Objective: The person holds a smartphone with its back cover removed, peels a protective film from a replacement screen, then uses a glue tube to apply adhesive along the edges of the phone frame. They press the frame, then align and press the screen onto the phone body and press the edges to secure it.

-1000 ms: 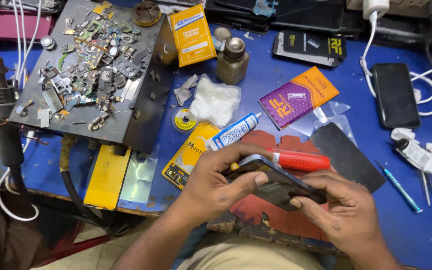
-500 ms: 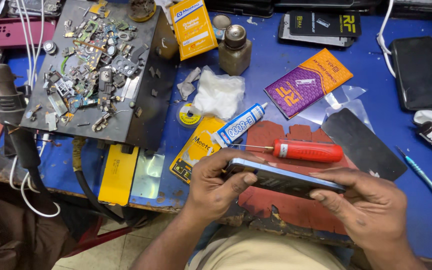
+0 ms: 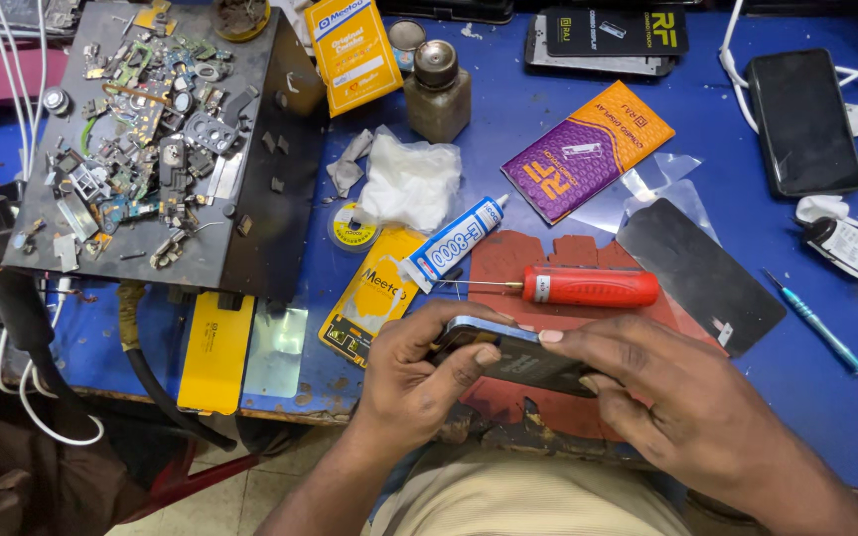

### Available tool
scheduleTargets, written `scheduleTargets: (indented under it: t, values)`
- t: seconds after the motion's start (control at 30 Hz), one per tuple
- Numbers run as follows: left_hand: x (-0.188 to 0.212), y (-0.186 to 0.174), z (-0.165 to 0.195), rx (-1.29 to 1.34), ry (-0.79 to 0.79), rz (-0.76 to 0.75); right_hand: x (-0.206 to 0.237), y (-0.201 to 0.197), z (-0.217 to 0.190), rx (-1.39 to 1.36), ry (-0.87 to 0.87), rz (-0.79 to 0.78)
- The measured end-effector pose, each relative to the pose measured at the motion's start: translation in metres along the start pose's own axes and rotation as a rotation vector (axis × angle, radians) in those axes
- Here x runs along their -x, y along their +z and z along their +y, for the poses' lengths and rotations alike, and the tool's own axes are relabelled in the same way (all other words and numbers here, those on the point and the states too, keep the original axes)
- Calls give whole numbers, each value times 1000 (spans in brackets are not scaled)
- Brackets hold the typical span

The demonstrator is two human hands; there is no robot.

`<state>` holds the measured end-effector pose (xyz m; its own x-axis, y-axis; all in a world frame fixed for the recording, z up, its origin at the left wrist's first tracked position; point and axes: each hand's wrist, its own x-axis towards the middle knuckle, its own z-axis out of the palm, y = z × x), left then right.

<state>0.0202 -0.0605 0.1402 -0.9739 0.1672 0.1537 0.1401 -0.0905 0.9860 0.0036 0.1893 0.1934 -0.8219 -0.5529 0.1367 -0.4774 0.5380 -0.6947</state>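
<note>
Risk: you're holding the dark slim smartphone (image 3: 518, 355) over the near table edge, clear of the red work mat (image 3: 548, 260). If your grip slips it drops to your lap or the floor. Left hand (image 3: 417, 382) clamps its left end, thumb on the glass. Right hand (image 3: 669, 397) pinches the right end, fingers closed on it. The red-handled screwdriver (image 3: 588, 286) lies just beyond the phone.
</note>
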Motion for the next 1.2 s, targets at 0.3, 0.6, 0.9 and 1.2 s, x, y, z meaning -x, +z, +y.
scheduleTargets:
  t: [0.3, 0.6, 0.9, 1.2]
  values:
    - [-1, 7, -10, 126, -97, 119, 13, 11, 26, -285, 103, 177]
    - [0, 10, -20, 171, -69, 234, 31, 50, 58, -941, 364, 378]
    - [6, 4, -25, 176, 30, 160, 42, 48, 56, -691, 338, 407]
    - [12, 0, -31, 359, 100, 65, 48, 47, 54, -571, 259, 409]
